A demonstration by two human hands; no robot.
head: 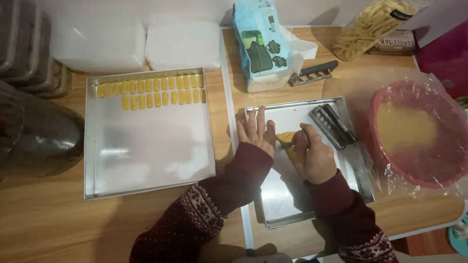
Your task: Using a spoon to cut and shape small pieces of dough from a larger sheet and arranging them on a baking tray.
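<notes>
Dough (pixel 286 140) lies between left hand (pixel 257 132), fingers spread flat, and right hand (pixel 314 157), fingers curled over it.

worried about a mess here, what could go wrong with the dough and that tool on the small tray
The left hand lies flat right beside the yellow dough where the right hand works a thin metal tool, so the fingers could get nicked. The small tray reaches close to the table's near edge and may slide under pressure. The metal press sits close enough to be bumped.
</notes>
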